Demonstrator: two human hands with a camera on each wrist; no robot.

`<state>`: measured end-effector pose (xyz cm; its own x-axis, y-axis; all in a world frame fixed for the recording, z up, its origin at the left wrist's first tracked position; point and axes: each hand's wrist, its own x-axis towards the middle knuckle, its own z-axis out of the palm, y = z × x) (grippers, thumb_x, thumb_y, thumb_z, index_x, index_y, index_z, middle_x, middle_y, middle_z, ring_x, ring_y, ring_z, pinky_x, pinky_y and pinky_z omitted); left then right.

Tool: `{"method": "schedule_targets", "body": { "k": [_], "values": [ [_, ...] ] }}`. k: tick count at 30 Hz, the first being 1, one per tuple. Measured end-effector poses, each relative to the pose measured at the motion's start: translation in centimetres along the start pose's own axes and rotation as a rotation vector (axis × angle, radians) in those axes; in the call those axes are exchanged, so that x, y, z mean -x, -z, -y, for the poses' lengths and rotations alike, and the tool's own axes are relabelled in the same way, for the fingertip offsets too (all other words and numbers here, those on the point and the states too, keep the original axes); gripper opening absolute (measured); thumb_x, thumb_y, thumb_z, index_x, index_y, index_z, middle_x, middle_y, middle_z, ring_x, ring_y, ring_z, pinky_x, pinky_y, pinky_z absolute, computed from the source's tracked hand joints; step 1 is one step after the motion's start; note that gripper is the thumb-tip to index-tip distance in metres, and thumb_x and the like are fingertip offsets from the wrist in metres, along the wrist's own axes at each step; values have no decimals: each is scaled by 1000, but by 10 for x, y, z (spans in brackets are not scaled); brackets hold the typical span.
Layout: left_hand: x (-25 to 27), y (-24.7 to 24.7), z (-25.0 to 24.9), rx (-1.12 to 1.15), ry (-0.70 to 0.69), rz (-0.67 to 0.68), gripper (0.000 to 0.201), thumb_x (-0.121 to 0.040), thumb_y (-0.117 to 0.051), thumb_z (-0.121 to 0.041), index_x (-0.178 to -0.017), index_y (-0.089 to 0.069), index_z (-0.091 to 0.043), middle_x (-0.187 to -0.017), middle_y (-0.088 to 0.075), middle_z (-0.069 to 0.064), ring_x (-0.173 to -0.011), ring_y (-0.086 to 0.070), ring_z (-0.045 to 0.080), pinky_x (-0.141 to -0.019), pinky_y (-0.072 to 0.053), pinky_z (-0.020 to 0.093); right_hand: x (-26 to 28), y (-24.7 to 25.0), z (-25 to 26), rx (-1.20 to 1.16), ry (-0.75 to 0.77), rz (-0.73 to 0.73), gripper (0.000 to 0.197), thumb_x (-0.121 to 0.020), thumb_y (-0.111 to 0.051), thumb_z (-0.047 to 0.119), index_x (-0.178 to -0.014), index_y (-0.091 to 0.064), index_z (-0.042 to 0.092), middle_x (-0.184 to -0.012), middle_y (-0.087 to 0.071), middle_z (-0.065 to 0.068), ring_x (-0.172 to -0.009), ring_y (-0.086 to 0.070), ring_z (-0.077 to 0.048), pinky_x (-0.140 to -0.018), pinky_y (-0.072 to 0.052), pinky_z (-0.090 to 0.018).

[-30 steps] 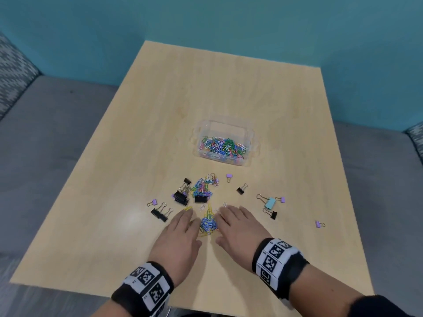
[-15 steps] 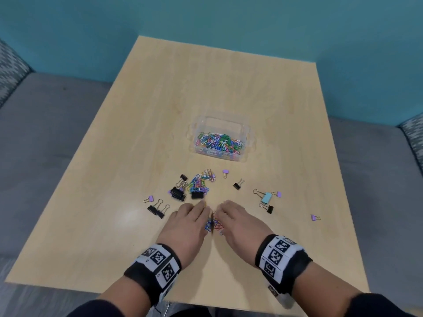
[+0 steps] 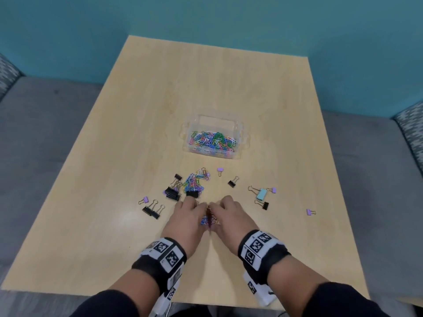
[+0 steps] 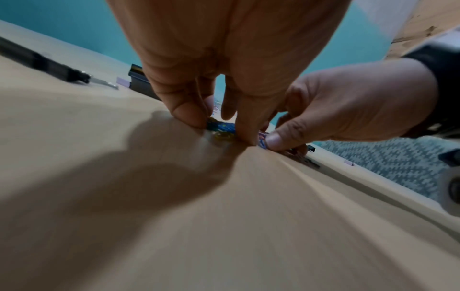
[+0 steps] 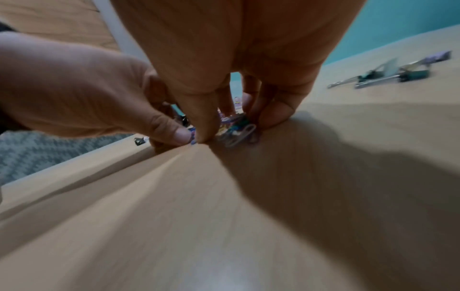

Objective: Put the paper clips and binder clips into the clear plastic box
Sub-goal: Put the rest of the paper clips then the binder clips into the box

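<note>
Scooping paper clips (image 3: pixel 207 219)
My left hand (image 3: pixel 187 217) and right hand (image 3: pixel 231 216) pinch them together on the table (image 3: pixel 91 202); loose ones could slip out before the box (image 3: pixel 214 136) at 12.

A pale wooden table (image 3: pixel 142 106) is bearing a clear plastic box (image 3: pixel 238 129), scattered binder clips (image 3: pixel 172 193), and loose paper clips (image 3: pixel 194 183) lying nearby.

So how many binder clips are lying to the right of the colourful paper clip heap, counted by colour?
Purple binder clips: 3
Black binder clips: 2
Light blue binder clip: 1
Total: 6
</note>
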<state>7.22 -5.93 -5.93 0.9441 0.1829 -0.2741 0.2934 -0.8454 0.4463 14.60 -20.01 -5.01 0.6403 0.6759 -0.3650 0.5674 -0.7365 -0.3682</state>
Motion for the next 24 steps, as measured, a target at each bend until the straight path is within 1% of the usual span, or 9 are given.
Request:
{"method": "schedule_targets", "body": {
  "k": [2,4,7,12,14,17,19,21,24],
  "values": [
    [-6,-2,0,-6,-5,-13,22,-83,-60,-21,-105,-57,-22,-102,-42,1,-92,-42,21,-75,-45,34,-4,-1,4,30,33,-13,26,-89,-54,18,-114,-47,19,-110,-40,-5,-94,-46,-27,-75,-46,-39],
    [-10,-3,2,-22,-6,-29,10,-85,-58,-20,-95,-58,-18,-96,-43,2,-85,-45,23,-69,-43,35,-5,0,4,51,30,-13,20,-87,-51,6,-103,-48,17,-104,-41,-6,-88,-47,-27,-65,-39,-36],
    [-11,-3,4,-41,-28,-44,5,-86,-57,-18,-88,-60,-14,-90,-46,5,-77,-47,24,-61,-38,34,-5,4,3,62,30,12,25,-82,-49,-3,-99,-48,16,-102,-41,-7,-82,-42,-25,-62,-29,-34],
    [-11,4,4,-44,-36,-40,10,-84,-64,-15,-76,-60,-10,-80,-48,4,-62,-52,27,-50,-40,33,-3,16,1,68,38,43,30,-74,-47,-11,-91,-44,15,-98,-42,-8,-73,-34,-22,-60,-30,-36],
    [-12,7,3,-39,-15,-46,13,-85,-63,-15,-75,-60,-9,-78,-48,4,-60,-53,27,-50,-40,32,-4,20,-1,78,36,60,33,-74,-47,-11,-85,-37,19,-92,-38,-6,-68,-33,-22,-56,-29,-34],
    [-12,13,0,-8,40,-1,14,-91,-57,-19,-81,-60,-9,-83,-48,2,-68,-54,25,-58,-41,30,-8,22,-8,88,17,79,30,-84,-51,-2,-82,-32,22,-87,-34,-1,-59,-31,-19,-48,-23,-31],
    [-13,21,-2,43,63,36,12,-91,-55,-19,-83,-61,-11,-84,-49,0,-73,-54,22,-59,-37,28,-10,26,-11,58,6,108,21,-92,-49,8,-81,-35,21,-87,-38,-1,-62,-41,-23,-55,-31,-32],
    [-13,31,-4,99,68,87,11,-88,-54,-18,-80,-62,-16,-80,-51,-5,-75,-54,17,-59,-33,26,-12,38,-14,16,6,166,10,-94,-47,16,-85,-43,16,-89,-44,-3,-74,-50,-28,-63,-38,-34],
    [-18,49,-4,303,111,206,13,-83,-59,-19,-71,-62,-22,-63,-57,-7,-55,-55,7,-55,-45,26,-15,60,-15,-36,15,224,8,-91,-50,18,-94,-56,15,-92,-55,-3,-82,-53,-23,-66,-41,-32]
  ]
}}
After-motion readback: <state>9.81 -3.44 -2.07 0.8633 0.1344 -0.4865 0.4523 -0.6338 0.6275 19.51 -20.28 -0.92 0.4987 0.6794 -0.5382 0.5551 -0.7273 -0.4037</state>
